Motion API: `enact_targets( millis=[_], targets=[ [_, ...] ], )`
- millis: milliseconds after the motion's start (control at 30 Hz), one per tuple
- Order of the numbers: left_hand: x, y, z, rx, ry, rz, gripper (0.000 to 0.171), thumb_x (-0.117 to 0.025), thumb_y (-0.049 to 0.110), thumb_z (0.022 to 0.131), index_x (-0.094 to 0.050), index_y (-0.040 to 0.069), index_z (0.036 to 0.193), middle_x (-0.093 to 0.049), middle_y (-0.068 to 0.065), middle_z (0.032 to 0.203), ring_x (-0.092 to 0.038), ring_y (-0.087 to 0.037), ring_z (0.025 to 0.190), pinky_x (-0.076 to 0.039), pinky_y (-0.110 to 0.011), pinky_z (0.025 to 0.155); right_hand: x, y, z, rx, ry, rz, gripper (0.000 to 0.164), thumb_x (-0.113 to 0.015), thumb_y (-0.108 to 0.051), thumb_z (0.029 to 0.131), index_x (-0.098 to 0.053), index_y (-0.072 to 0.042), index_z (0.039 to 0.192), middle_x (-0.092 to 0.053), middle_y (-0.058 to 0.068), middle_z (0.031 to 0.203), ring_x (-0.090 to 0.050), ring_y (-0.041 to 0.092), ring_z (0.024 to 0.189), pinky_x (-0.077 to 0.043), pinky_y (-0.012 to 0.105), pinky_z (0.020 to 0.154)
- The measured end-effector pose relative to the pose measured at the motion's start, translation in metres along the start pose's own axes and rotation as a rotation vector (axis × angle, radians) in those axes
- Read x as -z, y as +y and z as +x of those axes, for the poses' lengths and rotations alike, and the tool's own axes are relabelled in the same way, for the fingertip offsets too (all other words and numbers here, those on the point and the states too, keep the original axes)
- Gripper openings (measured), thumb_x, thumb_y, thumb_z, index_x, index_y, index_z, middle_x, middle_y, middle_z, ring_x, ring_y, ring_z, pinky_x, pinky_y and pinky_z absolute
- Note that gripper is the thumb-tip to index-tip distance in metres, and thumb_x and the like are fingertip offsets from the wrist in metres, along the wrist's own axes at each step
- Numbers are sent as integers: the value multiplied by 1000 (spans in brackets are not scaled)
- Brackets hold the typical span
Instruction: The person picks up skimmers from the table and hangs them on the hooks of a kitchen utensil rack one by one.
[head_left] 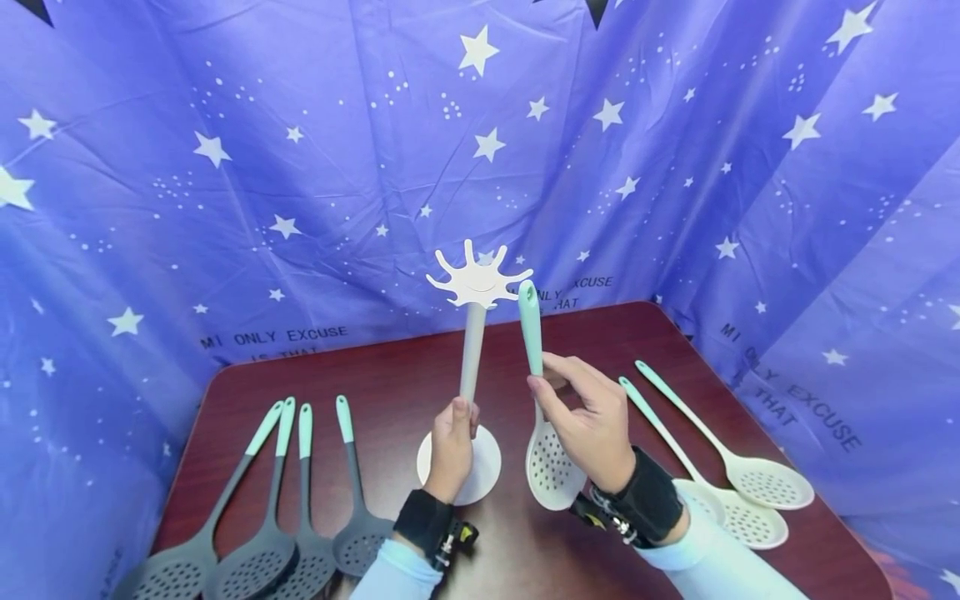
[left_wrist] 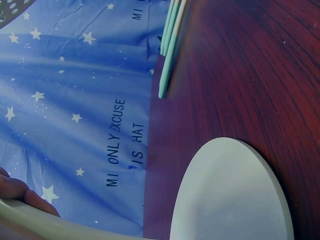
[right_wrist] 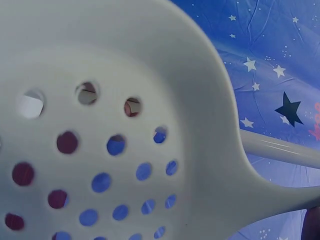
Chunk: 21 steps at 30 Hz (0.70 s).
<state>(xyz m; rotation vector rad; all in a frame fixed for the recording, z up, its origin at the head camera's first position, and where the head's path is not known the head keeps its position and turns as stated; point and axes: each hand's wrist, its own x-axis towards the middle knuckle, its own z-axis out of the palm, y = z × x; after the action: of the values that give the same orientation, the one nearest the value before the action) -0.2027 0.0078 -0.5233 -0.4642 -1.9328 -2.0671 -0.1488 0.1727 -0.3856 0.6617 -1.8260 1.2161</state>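
My left hand (head_left: 452, 446) grips the pole (head_left: 473, 350) of a white utensil stand, with its round base (left_wrist: 230, 195) below. A ring of curved prongs (head_left: 480, 285) tops the pole. Between thumb and fingers, my right hand (head_left: 592, 417) pinches a white slotted spoon (head_left: 553, 471) near where its neck meets the mint-green handle (head_left: 530, 325). The spoon points bowl down, and its handle tip overlaps the right-hand prongs in the head view. Its perforated bowl (right_wrist: 210, 100) fills much of the right wrist view.
On the left of the dark red table (head_left: 367, 358) lie several grey slotted turners (head_left: 251, 567) with mint handles. More white slotted spoons (head_left: 770, 482) lie at the right, partly behind my right wrist. A blue star-patterned curtain (head_left: 420, 125) surrounds the table.
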Motion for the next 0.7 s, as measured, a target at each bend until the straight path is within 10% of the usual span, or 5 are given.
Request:
enact_targets(
  millis=[700],
  targets=[
    [0, -1, 0, -13, -12, -4, 67, -30, 52, 111, -50, -1, 75, -41, -13, 61, -37, -6, 57, -30, -21, 57, -10, 7, -9, -94, -71, -29, 34, -79, 6, 87, -73, -4, 119, -74, 5, 89, -69, 12, 75, -55, 22, 62]
  ],
)
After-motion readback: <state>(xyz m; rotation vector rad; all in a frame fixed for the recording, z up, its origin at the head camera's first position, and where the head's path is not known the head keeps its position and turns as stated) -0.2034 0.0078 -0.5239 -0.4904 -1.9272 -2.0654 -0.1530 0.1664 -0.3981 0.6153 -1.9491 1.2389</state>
